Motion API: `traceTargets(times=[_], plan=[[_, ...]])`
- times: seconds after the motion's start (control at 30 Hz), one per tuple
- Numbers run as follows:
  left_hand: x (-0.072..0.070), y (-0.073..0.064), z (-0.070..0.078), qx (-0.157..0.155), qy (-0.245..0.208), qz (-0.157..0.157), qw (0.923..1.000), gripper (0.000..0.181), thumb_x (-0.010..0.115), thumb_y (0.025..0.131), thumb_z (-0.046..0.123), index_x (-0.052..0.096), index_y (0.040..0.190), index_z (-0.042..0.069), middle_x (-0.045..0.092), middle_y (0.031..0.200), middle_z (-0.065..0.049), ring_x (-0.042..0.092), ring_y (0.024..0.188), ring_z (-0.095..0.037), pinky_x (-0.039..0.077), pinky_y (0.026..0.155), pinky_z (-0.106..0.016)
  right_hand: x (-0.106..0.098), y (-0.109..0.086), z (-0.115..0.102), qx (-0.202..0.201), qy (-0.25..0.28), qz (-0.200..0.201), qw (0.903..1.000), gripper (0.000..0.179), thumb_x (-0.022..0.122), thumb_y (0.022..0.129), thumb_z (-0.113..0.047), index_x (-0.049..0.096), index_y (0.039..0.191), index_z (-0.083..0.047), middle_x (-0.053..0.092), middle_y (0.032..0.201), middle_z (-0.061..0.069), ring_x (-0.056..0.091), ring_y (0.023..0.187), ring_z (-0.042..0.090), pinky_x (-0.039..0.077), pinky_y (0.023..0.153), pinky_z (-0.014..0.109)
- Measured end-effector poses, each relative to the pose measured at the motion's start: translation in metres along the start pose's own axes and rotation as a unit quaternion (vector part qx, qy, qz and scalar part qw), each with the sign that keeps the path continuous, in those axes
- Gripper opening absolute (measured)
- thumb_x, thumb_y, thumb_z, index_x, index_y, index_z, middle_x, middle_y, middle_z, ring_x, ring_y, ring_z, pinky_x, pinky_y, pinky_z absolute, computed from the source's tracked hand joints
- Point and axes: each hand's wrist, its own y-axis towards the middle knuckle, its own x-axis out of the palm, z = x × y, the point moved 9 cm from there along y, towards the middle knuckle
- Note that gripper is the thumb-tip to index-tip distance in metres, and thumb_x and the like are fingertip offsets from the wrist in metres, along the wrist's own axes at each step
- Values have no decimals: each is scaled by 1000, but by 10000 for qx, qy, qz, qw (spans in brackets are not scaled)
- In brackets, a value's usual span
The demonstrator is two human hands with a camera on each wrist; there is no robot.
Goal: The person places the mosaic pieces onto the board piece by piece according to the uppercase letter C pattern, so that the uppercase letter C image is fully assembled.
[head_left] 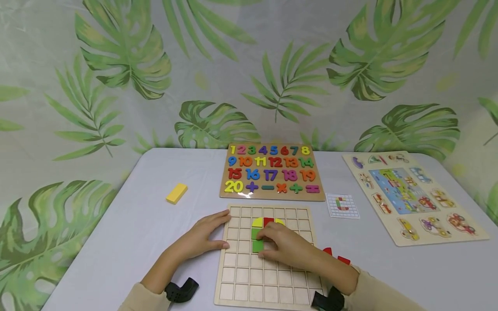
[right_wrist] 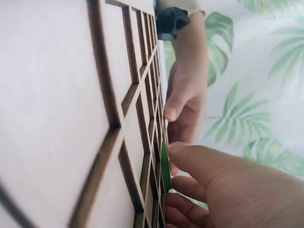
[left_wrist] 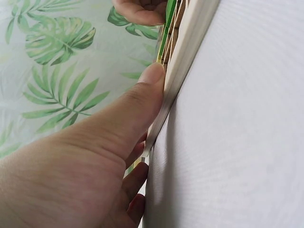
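Note:
A wooden grid board (head_left: 241,290) lies flat on the white table. My left hand (head_left: 200,235) rests along its left edge, fingers extended and thumb touching the side. Over the middle of the board, my right hand (head_left: 292,247) has thumb and index finger at opposite ends of a green square tile (head_left: 257,246); the wrist view shows this green tile (right_wrist: 165,166) between them. Just above it sits another green tile (head_left: 255,233). A yellow rounded tile (head_left: 257,222) and a red tile (head_left: 268,222) fill cells higher up. Another yellow tile (head_left: 279,221) is partly hidden by the right hand.
Behind the board lies a number puzzle (head_left: 272,168). To the right are a small pattern card (head_left: 342,206) and a picture puzzle (head_left: 416,198). Red pieces (head_left: 343,260) lie by the right forearm. A yellow block (head_left: 177,193) is at the left.

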Motion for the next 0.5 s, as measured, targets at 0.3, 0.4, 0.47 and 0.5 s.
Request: traceTargets(times=[0.3,0.4,0.47,0.5], plan=[[0,0,-1,32,-5,8,10000,74,65,77,45,39,137,10,28,144,-2,24,130,-26,20,103,-47,1,1,0,-26,65,87,9999,19,67,82,-26,63,98,-16,53,92,-12,49,89,4,45,81,26],[0,0,-1,13,2,11,10000,74,65,77,45,39,137,10,28,144,-2,23,131,-25,20,103,-47,1,1,0,14,173,-15,9998,20,67,81,-27,63,98,-17,52,92,-12,48,86,4,45,78,24],[0,0,-1,20,4,12,10000,74,65,77,45,39,137,11,28,144,-1,23,131,-25,20,103,-46,0,-1,1,114,281,-96,9995,24,67,81,-28,62,102,-17,53,95,-11,48,87,5,44,78,24],[0,0,-1,25,-5,5,10000,74,65,77,45,39,137,11,28,145,-1,23,131,-25,20,104,-46,-1,-2,2,193,363,-134,9991,26,67,81,-29,61,104,-17,53,97,-11,48,88,5,44,79,24]])
